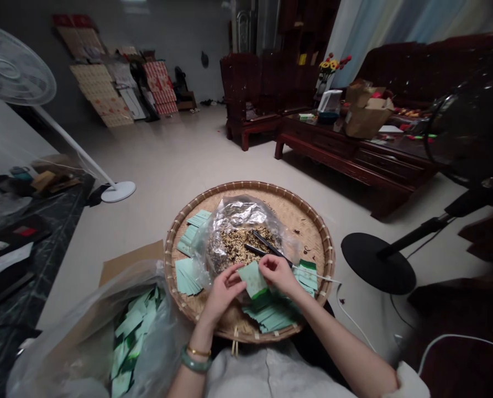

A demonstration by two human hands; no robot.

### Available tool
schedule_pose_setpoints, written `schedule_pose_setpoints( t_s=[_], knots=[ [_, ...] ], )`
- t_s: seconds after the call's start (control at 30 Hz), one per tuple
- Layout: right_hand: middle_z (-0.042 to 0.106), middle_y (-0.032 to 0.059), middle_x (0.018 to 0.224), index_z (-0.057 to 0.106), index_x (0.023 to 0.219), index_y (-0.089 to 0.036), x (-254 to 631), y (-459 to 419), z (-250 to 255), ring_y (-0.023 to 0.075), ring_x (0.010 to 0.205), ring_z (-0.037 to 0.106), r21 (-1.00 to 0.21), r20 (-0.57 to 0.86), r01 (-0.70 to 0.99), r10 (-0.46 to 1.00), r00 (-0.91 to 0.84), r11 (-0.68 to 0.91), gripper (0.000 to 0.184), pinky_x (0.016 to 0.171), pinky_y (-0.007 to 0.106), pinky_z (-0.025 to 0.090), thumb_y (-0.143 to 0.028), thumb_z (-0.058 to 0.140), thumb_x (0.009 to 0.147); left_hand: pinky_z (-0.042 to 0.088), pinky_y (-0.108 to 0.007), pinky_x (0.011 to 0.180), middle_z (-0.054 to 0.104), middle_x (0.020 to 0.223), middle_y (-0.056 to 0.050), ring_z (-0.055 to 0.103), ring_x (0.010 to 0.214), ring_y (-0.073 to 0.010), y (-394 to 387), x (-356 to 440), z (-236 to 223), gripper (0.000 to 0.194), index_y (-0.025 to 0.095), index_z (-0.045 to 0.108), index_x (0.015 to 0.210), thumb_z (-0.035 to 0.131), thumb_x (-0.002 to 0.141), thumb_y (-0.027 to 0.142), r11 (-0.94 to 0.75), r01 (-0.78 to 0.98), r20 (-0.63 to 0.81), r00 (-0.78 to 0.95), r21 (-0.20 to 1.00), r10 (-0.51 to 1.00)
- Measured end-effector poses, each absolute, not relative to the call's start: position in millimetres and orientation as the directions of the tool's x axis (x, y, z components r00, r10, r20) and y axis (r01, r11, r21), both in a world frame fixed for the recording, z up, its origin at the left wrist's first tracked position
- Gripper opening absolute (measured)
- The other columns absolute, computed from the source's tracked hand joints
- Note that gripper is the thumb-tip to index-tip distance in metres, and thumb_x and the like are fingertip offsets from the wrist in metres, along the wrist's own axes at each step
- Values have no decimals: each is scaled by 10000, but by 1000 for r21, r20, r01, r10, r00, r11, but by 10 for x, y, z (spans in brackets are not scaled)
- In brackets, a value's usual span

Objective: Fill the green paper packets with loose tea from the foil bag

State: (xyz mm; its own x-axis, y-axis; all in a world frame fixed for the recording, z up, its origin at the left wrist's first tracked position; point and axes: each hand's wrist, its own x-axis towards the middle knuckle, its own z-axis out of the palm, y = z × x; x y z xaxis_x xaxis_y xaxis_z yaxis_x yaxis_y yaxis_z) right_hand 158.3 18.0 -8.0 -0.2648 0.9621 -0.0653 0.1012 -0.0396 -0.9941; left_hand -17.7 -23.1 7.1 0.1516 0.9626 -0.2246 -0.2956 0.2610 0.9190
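We have a small green packet (253,279) up in front of us, over the near part of the round woven tray (332,260). Our right hand (278,273) has its finger and thumb pinched on the packet's top right corner. Our left hand (223,292) has its fingers at the packet's left edge, touching it, but we cannot tell if they are squeezing it or just resting there. The packet tips a bit, with its darker green end pointing down.

We think the packet is very light and thin, like paper. It looks as if it would bend and crease easily, and a hard tug might tear it. It may be a little slick too. The best place to hold it, we think, is by the edges or top corners, with soft fingertips, so the middle does not get squashed.

Just behind our hands sits a clear plastic bag (246,207) with bits of brown and cream mix (234,246) in it. A black tool (267,243) lies over the mix. More green packets (273,318) are spread out just below the one we hold. On our left, a big plastic bag (84,337) has lots of green pieces (132,323) inside.
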Motion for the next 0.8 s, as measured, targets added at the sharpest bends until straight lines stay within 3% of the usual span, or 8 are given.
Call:
schedule_pose_setpoints(
  t_s=[0.07,0.13,0.23,0.33,0.43,0.57,0.7,0.8],
  knots=[
    [490,-32,550,536,716,-170,1571,167,-37,88,424,433,-995,-16,104,978,-206,6,195,387,199,375,-361,519,755,496,-305,773,716,914,-102,656,829,-213,-234,-122,66,344,124,667,957,735,645,253,239,-195,-210,157,951,965],
    [579,29,729,576,884,-162,1575,147,41,123,566,528,-962,154,197,971,-181,189,194,477,225,454,-311,520,773,495,-279,692,720,800,-74,649,721,-193,-234,-88,73,257,115,689,876,693,683,284,216,-111,-202,127,970,971],
    [564,119,1110,501,1208,-192,1601,123,183,214,950,551,-750,436,383,838,-327,540,426,754,346,508,-206,527,784,481,-260,651,710,736,-48,634,683,-184,-234,-72,105,218,122,701,833,682,684,280,191,-54,-185,98,980,978],
    [543,127,1190,459,1279,-221,1604,109,258,240,1093,490,-533,518,443,692,-502,721,461,904,433,451,-168,504,823,478,-256,642,697,686,-32,625,674,-184,-238,-79,127,195,131,711,805,684,674,273,175,-33,-172,73,984,982],
    [562,132,1169,475,1263,-215,1576,92,230,224,1081,512,-467,554,456,652,-518,758,413,905,418,458,-153,477,855,483,-267,656,700,688,-37,629,683,-191,-247,-96,108,211,133,716,819,694,659,270,188,-47,-185,54,981,981],
    [600,112,1106,539,1175,-228,1555,68,144,208,1040,549,-514,574,425,667,-475,745,313,870,388,485,-168,468,877,494,-285,685,721,752,-61,639,702,-198,-264,-124,65,238,135,721,851,707,642,249,214,-52,-212,34,976,977],
    [606,115,1081,468,1263,-212,1554,66,101,214,1006,566,-575,558,425,715,-422,699,387,847,385,501,-201,483,877,501,-298,700,727,773,-72,645,702,-203,-271,-138,56,216,142,726,839,700,648,239,209,-30,-208,24,977,978],
    [608,116,1046,494,1250,-212,1542,63,81,214,974,567,-548,566,457,713,-414,700,374,820,381,510,-198,490,876,499,-292,702,726,768,-68,648,714,-202,-272,-139,43,216,139,721,840,698,646,232,215,-37,-214,30,976,976]
  ],
)
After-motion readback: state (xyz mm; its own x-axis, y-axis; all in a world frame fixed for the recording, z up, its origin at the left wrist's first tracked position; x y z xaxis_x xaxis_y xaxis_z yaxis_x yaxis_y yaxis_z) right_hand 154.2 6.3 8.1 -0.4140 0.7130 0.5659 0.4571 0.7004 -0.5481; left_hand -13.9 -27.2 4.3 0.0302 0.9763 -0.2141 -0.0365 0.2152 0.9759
